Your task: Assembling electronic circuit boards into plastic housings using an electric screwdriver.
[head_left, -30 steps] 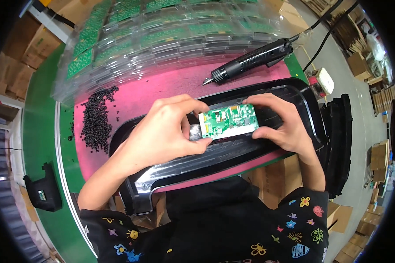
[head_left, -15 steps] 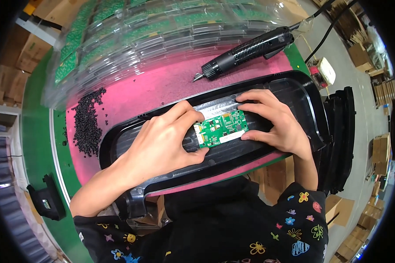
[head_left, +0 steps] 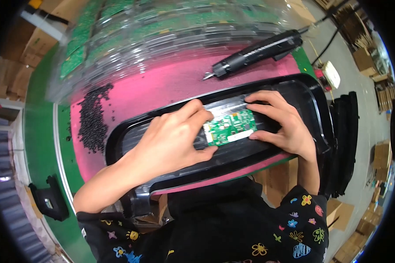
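Observation:
A green circuit board [head_left: 230, 126] with white connectors lies low inside a long black plastic housing [head_left: 180, 172]. My left hand [head_left: 175, 133] is at the board's left end, thumb at the near corner and fingers curled at the far one. Around the right end, my right hand [head_left: 283, 122] has its thumb on the near edge, by a white strip, and its fingers at the far side. Both hands grip the board between thumb and fingers. Whether the board touches the housing floor I cannot tell.
A black electric screwdriver [head_left: 259, 52] lies beyond the housing on a pink mat [head_left: 162, 81]. Small black screws [head_left: 92, 120] are heaped at the left. Clear trays [head_left: 162, 41] of green boards are stacked at the back. More black housings [head_left: 344, 140] stand at the right.
The whole picture has shifted slightly to the right and blurred a little. Both hands stay on the circuit board, with no clear movement relative to the housing.

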